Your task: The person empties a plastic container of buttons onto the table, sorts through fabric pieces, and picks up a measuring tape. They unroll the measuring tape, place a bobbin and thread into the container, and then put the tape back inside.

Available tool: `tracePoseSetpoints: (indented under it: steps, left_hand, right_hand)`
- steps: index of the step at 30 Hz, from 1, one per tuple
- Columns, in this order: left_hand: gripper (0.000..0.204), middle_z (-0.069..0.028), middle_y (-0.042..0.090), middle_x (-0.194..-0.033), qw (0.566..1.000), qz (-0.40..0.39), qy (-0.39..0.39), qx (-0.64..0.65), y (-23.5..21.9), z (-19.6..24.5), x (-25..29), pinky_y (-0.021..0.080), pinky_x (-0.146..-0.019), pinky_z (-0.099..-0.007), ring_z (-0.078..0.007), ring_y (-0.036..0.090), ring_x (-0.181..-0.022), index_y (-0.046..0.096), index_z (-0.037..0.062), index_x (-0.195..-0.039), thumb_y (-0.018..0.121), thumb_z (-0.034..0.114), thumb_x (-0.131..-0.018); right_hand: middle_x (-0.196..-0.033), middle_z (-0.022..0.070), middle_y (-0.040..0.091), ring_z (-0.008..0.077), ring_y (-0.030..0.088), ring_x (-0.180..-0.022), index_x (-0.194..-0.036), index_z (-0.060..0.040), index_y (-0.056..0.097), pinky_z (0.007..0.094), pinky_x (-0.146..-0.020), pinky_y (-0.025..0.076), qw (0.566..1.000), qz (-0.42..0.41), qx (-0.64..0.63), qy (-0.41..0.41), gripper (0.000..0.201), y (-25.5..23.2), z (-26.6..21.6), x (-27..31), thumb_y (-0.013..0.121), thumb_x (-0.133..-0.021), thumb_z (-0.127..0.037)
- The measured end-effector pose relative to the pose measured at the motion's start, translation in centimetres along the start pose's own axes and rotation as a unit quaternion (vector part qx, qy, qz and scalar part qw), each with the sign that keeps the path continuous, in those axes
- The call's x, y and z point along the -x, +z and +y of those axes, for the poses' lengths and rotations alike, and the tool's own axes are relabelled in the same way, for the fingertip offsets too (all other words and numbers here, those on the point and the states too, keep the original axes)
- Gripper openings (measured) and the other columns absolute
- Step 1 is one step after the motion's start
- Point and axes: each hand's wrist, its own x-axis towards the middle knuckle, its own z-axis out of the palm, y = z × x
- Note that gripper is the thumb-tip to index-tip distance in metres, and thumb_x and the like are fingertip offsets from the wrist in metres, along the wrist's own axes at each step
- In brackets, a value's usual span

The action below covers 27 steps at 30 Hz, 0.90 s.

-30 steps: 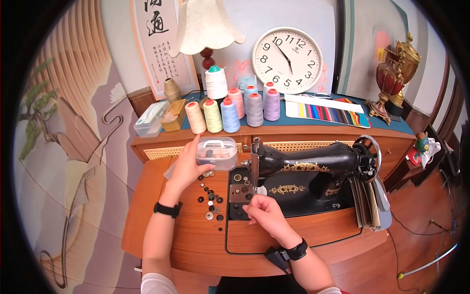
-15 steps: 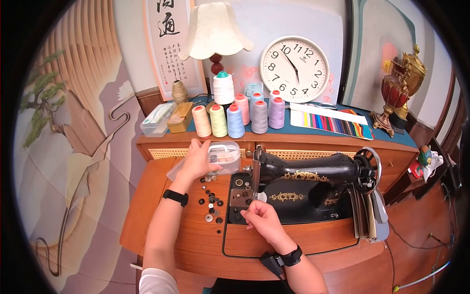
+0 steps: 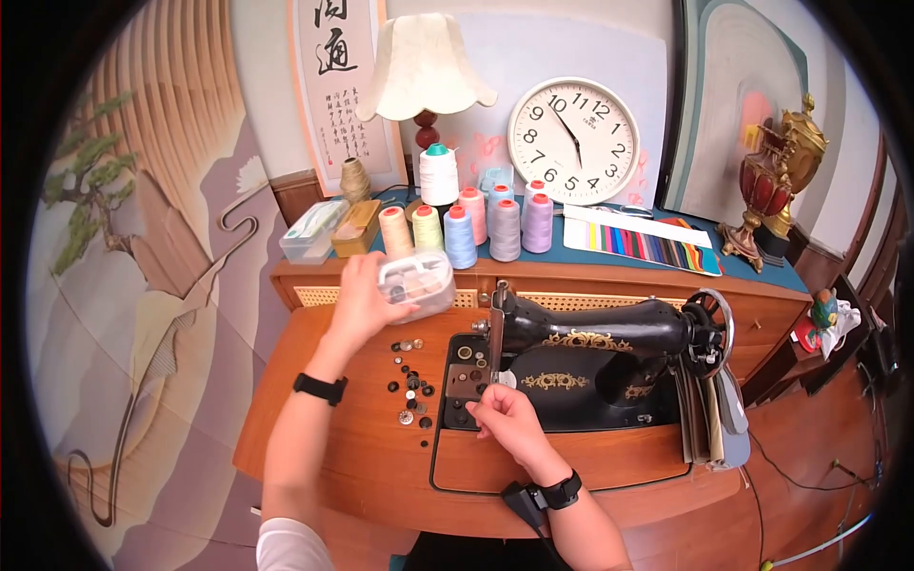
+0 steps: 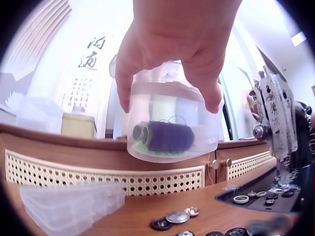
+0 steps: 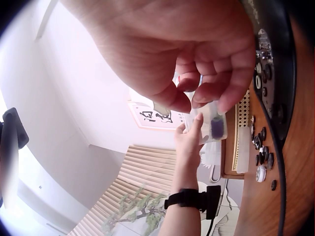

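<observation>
My left hand [image 3: 360, 303] grips a clear plastic box [image 3: 421, 284] with a white handle, thumb on one side and fingers on the other. The box is tilted and held above the wooden table [image 3: 362, 457]. Inside it, a dark blue thread spool [image 4: 170, 136] lies on its side. My right hand [image 3: 509, 425] hovers near the sewing machine's [image 3: 595, 324] needle end, fingers loosely curled, nothing visible between them in the right wrist view. Loose buttons [image 3: 412, 384], mostly black, are scattered on the table between my hands. More buttons [image 4: 240, 199] sit on the machine bed.
Several thread cones [image 3: 460, 238] stand on the cabinet behind, by a lamp [image 3: 425, 71] and a clock [image 3: 574, 141]. A clear plastic tray [image 4: 74, 206] lies at the table's left back. Fabric pieces [image 3: 709, 404] hang right of the machine.
My left hand has lifted the clear box off the table, tilting it and moving it slightly left. My right hand has stayed near the needle end. The head view has shifted a little.
</observation>
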Motion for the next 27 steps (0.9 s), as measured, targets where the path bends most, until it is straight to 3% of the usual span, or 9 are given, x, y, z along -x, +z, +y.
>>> tracePoseSetpoints:
  steps: [2,5,8,9,12,16,20,22,27]
  left_hand:
    - [0.084,-0.0199,0.048,-0.115,0.999,0.006,0.016,-0.046,-2.5,0.4,0.4,0.041,-0.097,-0.0418,-0.0357,0.047,-0.112,0.047,-0.0032,-0.121,0.088,0.026,-0.054]
    - [0.082,-0.0168,0.050,-0.113,0.999,0.002,0.022,-0.026,-6.0,2.8,2.6,0.044,-0.094,-0.0398,-0.0329,0.051,-0.108,0.049,-0.0020,-0.119,0.088,0.024,-0.052]
    - [0.083,-0.0148,0.051,-0.113,0.999,-0.038,0.021,0.020,-7.9,5.9,5.8,0.044,-0.093,-0.0383,-0.0320,0.052,-0.108,0.049,-0.0007,-0.119,0.088,0.020,-0.049]
    - [0.083,-0.0146,0.050,-0.113,0.997,-0.061,0.011,0.042,-8.3,7.2,7.0,0.045,-0.093,-0.0380,-0.0316,0.052,-0.107,0.049,-0.0003,-0.119,0.088,0.020,-0.049]
    - [0.082,-0.0147,0.050,-0.111,0.990,-0.107,0.041,0.084,-8.5,10.1,10.2,0.046,-0.089,-0.0374,-0.0311,0.053,-0.105,0.050,-0.0006,-0.119,0.089,0.020,-0.049]
    - [0.085,-0.0142,0.050,-0.113,0.977,-0.134,0.094,0.135,-5.9,11.2,13.4,0.048,-0.086,-0.0350,-0.0298,0.053,-0.106,0.049,0.0007,-0.122,0.089,0.019,-0.049]
    - [0.082,-0.0141,0.050,-0.114,0.957,-0.184,0.082,0.208,-3.2,13.3,14.1,0.046,-0.089,-0.0368,-0.0301,0.055,-0.105,0.053,0.0003,-0.123,0.089,0.021,-0.053]
    - [0.079,-0.0151,0.051,-0.117,0.952,-0.189,0.107,0.215,-1.7,14.0,13.7,0.045,-0.092,-0.0389,-0.0322,0.055,-0.107,0.055,0.0003,-0.123,0.088,0.024,-0.055]
    - [0.061,-0.0166,0.054,-0.118,0.950,-0.093,0.289,0.074,1.3,15.3,14.5,0.040,-0.099,-0.0506,-0.0329,0.052,-0.114,0.058,0.0045,-0.112,0.082,0.032,-0.063]
  right_hand:
    - [-0.060,-0.0077,0.050,0.0009,0.047,-0.050,-0.071,-0.0116,0.044,0.0169,-0.047,0.042,1.000,0.016,-0.017,-0.005,0.027,0.3,-0.5,0.1,0.064,-0.089,-0.012]
    - [-0.077,-0.0039,0.056,0.0044,0.055,-0.068,-0.092,-0.0101,0.048,0.0191,-0.056,0.046,0.997,0.020,-0.048,-0.064,0.023,0.2,-1.3,0.2,0.070,-0.085,-0.011]
    - [-0.113,0.0064,0.055,0.0153,0.054,-0.106,-0.125,-0.0082,0.041,0.0308,-0.084,0.050,0.977,0.062,0.046,-0.199,0.064,0.0,-1.7,0.4,0.079,-0.075,-0.014]
    - [-0.125,0.0112,0.049,0.0210,0.048,-0.119,-0.135,-0.0082,0.035,0.0381,-0.099,0.042,0.973,0.046,0.046,-0.220,0.081,-0.1,-2.0,0.6,0.083,-0.070,-0.015]
    - [-0.132,0.0086,0.046,0.0197,0.041,-0.127,-0.141,-0.0110,0.030,0.0384,-0.108,0.032,0.974,-0.064,0.089,-0.198,0.091,-0.5,-3.8,1.8,0.083,-0.067,-0.008]
    - [-0.134,0.0095,0.046,0.0196,0.047,-0.123,-0.138,-0.0068,0.036,0.0344,-0.103,0.038,0.934,-0.088,0.278,-0.209,0.092,-0.5,-7.4,6.2,0.086,-0.062,-0.011]
    - [-0.131,0.0083,0.048,0.0174,0.047,-0.121,-0.136,-0.0070,0.037,0.0331,-0.102,0.040,0.945,-0.085,0.277,-0.153,0.091,-3.9,-6.6,8.3,0.087,-0.060,-0.009]
    - [-0.123,0.0118,0.055,0.0202,0.054,-0.113,-0.132,-0.0048,0.040,0.0329,-0.097,0.044,0.959,-0.018,0.226,-0.167,0.085,-5.2,-5.1,9.5,0.085,-0.060,-0.011]
    - [-0.121,0.0069,0.052,0.0155,0.049,-0.115,-0.131,-0.0061,0.038,0.0304,-0.098,0.042,0.976,0.059,0.157,-0.143,0.085,-7.1,-2.3,10.8,0.086,-0.060,-0.004]
